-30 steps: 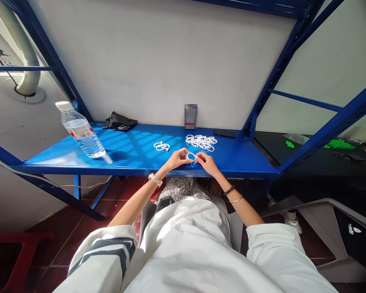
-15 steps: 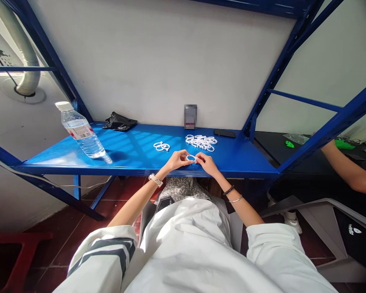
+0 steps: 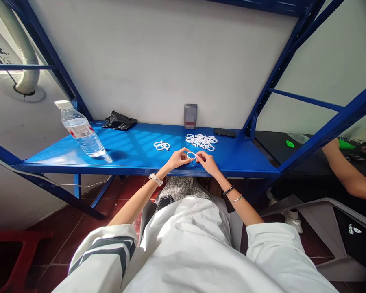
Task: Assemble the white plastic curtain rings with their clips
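A white ring (image 3: 191, 153) is pinched between my two hands near the front edge of the blue table (image 3: 134, 156). My left hand (image 3: 178, 159) grips its left side, fingers closed. On the right side, the fingertips of my right hand (image 3: 205, 161) are closed on the same ring. Just beyond my right hand lies a pile of similar white rings (image 3: 201, 141). A smaller group of white rings (image 3: 162, 145) rests beyond my left hand. Whether the held ring has a gap or clasp is too small to tell.
At the left stands a clear water bottle (image 3: 83, 132). Along the back are a black plastic bag (image 3: 119, 121), a small upright dark box (image 3: 190, 116) and a black phone (image 3: 225, 132). Blue frame posts flank the table. Another person's arm (image 3: 349, 173) reaches over the dark table at right.
The ring between my fingers has tilted up slightly and shows more of its round opening. My hands stay in almost the same place. The other person's arm at right has shifted a little.
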A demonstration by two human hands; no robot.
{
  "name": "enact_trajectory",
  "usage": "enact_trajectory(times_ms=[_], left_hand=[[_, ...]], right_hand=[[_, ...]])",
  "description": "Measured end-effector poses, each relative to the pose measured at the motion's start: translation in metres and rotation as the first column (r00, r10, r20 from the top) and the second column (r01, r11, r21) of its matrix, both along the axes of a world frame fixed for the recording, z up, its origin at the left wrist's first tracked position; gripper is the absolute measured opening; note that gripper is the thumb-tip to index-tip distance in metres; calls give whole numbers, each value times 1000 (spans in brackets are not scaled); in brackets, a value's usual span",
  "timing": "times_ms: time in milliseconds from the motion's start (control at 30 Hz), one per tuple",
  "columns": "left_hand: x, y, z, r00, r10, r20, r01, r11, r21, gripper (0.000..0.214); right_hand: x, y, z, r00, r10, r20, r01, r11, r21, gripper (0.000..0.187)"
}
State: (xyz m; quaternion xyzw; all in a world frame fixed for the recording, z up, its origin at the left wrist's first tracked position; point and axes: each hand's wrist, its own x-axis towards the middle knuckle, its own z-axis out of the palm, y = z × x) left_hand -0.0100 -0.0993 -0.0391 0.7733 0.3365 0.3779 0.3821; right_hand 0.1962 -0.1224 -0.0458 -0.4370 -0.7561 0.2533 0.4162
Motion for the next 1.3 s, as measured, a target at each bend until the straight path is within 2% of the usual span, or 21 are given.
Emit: enact_trajectory(times_ms=[200,333,433,567,667,800,967,1167,1300], left_hand=[[0,-2,1,999,-32,2,32,999,3,55],[0,-1,1,1000,-3,-18,3,1000,13,53],[0,2,-2,996,86,-7,-86,995,42,51],[-1,11,-9,965,261,36,-263,963,58,47],[-3,16,-14,949,313,34,-314,949,38,43],[-3,20,-18,946,326,-4,-325,945,20,45],[-2,19,-18,942,337,3,-337,940,50,43],[-4,19,-17,948,319,8,-319,945,66,38],[-5,20,-18,953,304,7,-304,948,98,29]], right_hand=[[-1,-1,0,1000,6,-15,-6,1000,-9,27],[-1,1,-1,1000,-3,-7,3,1000,14,27],[1,5,-5,996,-89,20,87,991,98,28],[5,10,-12,965,-251,71,229,946,229,26],[10,16,-18,926,-353,133,319,921,222,28],[24,24,-26,866,-427,261,395,903,166,39],[42,29,-27,823,-445,352,406,895,183,46],[45,27,-22,782,-473,406,435,880,188,42],[44,27,-20,777,-481,406,438,876,200,33]])
